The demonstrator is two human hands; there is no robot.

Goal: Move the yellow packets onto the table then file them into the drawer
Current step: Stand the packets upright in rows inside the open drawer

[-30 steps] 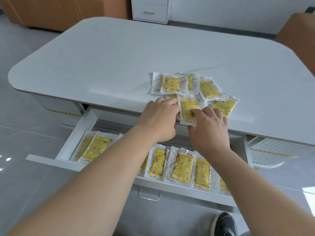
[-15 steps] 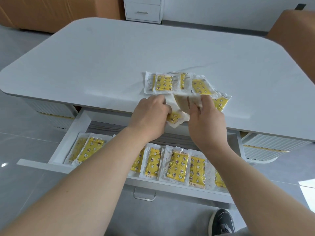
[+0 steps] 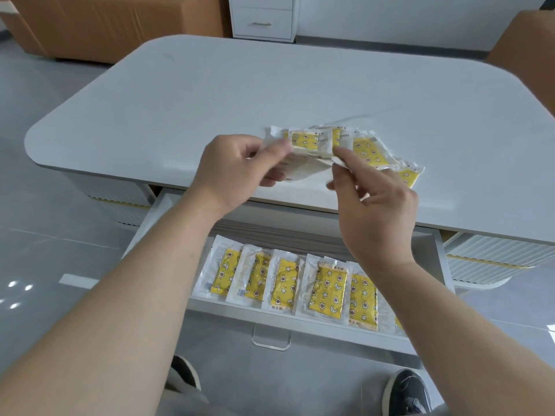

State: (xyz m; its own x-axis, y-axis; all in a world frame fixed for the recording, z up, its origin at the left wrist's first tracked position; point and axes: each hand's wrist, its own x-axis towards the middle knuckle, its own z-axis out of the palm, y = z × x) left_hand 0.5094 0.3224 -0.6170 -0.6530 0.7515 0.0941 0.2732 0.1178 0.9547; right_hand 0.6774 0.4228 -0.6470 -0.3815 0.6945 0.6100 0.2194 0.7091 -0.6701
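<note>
One yellow packet (image 3: 303, 166) is hanging just above the near part of the surface (image 3: 270, 85), its pale side facing up and its outline blurring; the left grip (image 3: 231, 172) is pinching its left end while the right grip (image 3: 375, 202) is pinching its right corner; behind it, a small cluster of packets (image 3: 366, 150) is lying flat on the surface, overlapping, yellow faces showing inside clear crinkled wrappers; below, the drawer (image 3: 300, 321) is standing pulled open, and a filed row of packets (image 3: 327, 291) is lying in it side by side, edges overlapping, star and moon prints facing up.
</note>
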